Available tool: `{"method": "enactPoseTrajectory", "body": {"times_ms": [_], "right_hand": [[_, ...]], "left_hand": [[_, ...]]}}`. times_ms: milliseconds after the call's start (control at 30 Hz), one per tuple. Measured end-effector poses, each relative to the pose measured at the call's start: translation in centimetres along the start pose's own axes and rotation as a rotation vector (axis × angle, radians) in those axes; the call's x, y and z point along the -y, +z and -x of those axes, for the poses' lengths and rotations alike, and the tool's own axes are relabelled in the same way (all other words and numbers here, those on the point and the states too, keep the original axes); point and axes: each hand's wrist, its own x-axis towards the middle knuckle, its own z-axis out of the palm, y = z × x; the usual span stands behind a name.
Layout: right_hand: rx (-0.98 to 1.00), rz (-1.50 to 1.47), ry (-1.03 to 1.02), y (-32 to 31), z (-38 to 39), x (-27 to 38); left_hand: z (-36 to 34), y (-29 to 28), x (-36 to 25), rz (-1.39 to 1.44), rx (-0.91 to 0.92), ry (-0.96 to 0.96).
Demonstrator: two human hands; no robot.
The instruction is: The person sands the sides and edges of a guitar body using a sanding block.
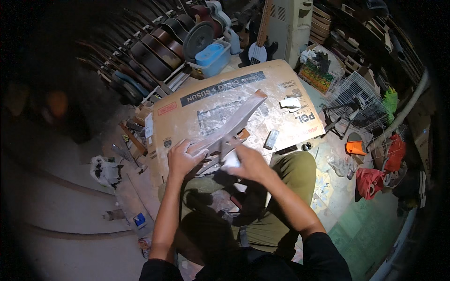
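Note:
A long, curved, dusty wooden piece (pixel 230 125) is tilted up from my lap toward the far right. Pale dust coats its surface, and its far tip is browner. My left hand (pixel 183 159) grips the near left end, thumb on top and fingers over the edge. At the piece's near side, my right hand (pixel 249 164) is slightly smeared by motion, with its fingers curled round a dark, narrow thing pressed against the wood. I cannot make out what that thing is. Below both hands, the underside of the piece is partly in shadow.
A dusty cardboard sheet (pixel 187 118) lies before me, bearing a small grey block (pixel 271 139) and a crumpled white scrap (pixel 290 104). Several guitars (pixel 157 49) stand at the back left, near a blue tub (pixel 213 57). A wire cage (pixel 354 100) is at the right.

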Motion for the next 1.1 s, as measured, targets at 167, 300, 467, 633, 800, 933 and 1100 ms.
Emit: {"method": "enactPoseTrajectory", "body": {"times_ms": [167, 300, 467, 633, 800, 933, 1100], "right_hand": [[0.197, 0.168, 0.025, 2.5, -0.3, -0.3], [-0.015, 0.245, 0.115, 0.8, -0.3, -2.8], [-0.412, 0.299, 0.341, -3.9, -1.3, -5.5], [-0.124, 0.203, -0.139, 1.5, -1.0, -1.2], [0.095, 0.26, 0.084, 1.5, -1.4, -0.1], [-0.163, 0.536, 0.16, -2.3, -1.6, -3.2], [-0.346, 0.435, 0.26, -7.0, -1.3, -6.2]], "left_hand": [[-0.5, 1.0, -1.4, 0.033, 0.023, 0.002], [-1.2, 0.1, -1.6, 0.072, 0.048, -0.061], [-0.6, 0.0, 0.9, 0.129, 0.011, -0.026], [0.0, -0.7, 0.4, 0.102, -0.03, 0.034], [0.6, 0.9, 0.1, 0.138, -0.037, 0.062], [1.3, 0.2, 0.6, 0.102, -0.02, 0.033], [0.2, 1.1, -1.6, 0.148, -0.05, 0.095]]}}
